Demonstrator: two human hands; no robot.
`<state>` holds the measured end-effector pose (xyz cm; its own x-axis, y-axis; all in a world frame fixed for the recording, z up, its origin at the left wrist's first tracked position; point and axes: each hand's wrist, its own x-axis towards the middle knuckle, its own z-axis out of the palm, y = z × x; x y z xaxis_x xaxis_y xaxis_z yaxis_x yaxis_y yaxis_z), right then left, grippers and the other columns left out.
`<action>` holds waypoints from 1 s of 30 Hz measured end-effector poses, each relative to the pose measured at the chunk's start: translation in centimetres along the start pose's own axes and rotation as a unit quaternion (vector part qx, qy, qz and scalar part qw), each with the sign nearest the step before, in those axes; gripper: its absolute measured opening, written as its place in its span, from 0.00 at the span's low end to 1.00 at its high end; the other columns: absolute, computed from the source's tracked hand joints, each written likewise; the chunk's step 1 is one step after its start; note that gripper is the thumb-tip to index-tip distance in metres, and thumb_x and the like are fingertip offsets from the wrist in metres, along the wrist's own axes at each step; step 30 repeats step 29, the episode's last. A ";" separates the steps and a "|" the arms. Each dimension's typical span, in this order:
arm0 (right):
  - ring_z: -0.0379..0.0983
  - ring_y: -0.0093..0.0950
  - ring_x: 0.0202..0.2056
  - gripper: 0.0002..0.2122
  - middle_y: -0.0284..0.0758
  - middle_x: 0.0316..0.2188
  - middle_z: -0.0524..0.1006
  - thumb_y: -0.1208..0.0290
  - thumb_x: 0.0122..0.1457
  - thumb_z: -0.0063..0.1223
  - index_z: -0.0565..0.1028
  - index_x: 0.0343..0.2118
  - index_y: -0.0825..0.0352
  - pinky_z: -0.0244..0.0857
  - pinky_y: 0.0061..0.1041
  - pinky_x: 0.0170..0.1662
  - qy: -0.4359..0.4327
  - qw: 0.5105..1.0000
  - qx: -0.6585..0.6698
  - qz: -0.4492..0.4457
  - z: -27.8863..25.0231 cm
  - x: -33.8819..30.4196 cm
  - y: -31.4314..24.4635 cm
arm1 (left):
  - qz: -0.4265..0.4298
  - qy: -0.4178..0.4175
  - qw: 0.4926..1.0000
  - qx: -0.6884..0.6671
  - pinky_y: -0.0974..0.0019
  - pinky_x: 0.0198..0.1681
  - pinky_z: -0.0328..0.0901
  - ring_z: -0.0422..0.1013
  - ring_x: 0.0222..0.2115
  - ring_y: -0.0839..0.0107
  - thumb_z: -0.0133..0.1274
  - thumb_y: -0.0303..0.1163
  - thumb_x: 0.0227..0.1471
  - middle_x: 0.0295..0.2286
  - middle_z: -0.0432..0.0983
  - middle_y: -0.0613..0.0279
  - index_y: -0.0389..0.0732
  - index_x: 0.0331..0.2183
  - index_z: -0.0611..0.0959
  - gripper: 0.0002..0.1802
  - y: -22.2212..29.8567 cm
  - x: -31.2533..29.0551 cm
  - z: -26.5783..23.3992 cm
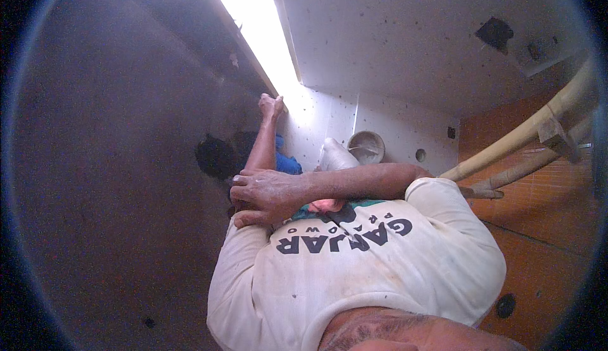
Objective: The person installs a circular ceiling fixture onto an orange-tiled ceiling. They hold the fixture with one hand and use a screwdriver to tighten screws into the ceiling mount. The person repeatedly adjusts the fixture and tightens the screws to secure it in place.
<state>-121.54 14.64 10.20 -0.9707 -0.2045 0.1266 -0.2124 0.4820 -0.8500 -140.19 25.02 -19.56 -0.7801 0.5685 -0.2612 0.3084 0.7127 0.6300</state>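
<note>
My left arm reaches forward, and my left hand is closed at the lower end of the dark panel edge beside a bright opening. What its curled fingers hold, if anything, cannot be made out. My right arm crosses my chest. My right hand, dusted with pale powder, lies over my left arm near the elbow, fingers bent around it and thumb apart. Beyond my right forearm stands a round bucket with greyish stuff inside.
Bamboo poles slant in from the right, a small wooden block against them. Orange tiling lies behind them. A speckled pale wall rises ahead. On the left is a large dark surface, with a black round thing near my left arm.
</note>
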 end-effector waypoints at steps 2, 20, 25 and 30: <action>0.70 0.42 0.36 0.26 0.44 0.34 0.71 0.45 0.59 0.43 0.72 0.37 0.71 0.64 0.40 0.39 0.005 1.000 -0.013 -0.019 -2.6 1.9 2.0 | -0.008 0.076 0.996 -0.047 0.55 0.51 0.63 0.68 0.46 0.44 0.62 0.43 0.41 0.44 0.69 0.32 0.23 0.46 0.69 0.38 2.0 4.1 -1.0; 0.73 0.34 0.41 0.18 0.43 0.38 0.76 0.55 0.60 0.48 0.72 0.42 0.68 0.67 0.37 0.45 0.004 0.943 0.030 0.331 -30.5 8.7 34.2 | 0.034 0.091 0.970 -0.224 0.54 0.54 0.58 0.65 0.50 0.53 0.59 0.43 0.46 0.49 0.68 0.42 0.30 0.48 0.71 0.34 9.6 27.4 -3.4; 0.75 0.33 0.36 0.20 0.44 0.33 0.78 0.56 0.58 0.52 0.72 0.42 0.71 0.68 0.36 0.42 0.072 0.939 0.029 0.335 -42.4 18.4 53.1 | 0.032 0.189 0.972 -0.135 0.53 0.53 0.59 0.67 0.49 0.57 0.54 0.42 0.49 0.46 0.71 0.46 0.32 0.46 0.74 0.27 14.4 40.4 -5.7; 0.74 0.32 0.40 0.26 0.45 0.38 0.77 0.50 0.52 0.58 0.73 0.45 0.68 0.68 0.35 0.45 0.063 0.898 0.102 0.423 -41.3 23.3 66.3 | -0.005 0.145 0.983 -0.116 0.55 0.54 0.58 0.69 0.48 0.60 0.56 0.41 0.47 0.46 0.71 0.47 0.38 0.50 0.71 0.30 10.1 44.0 -4.3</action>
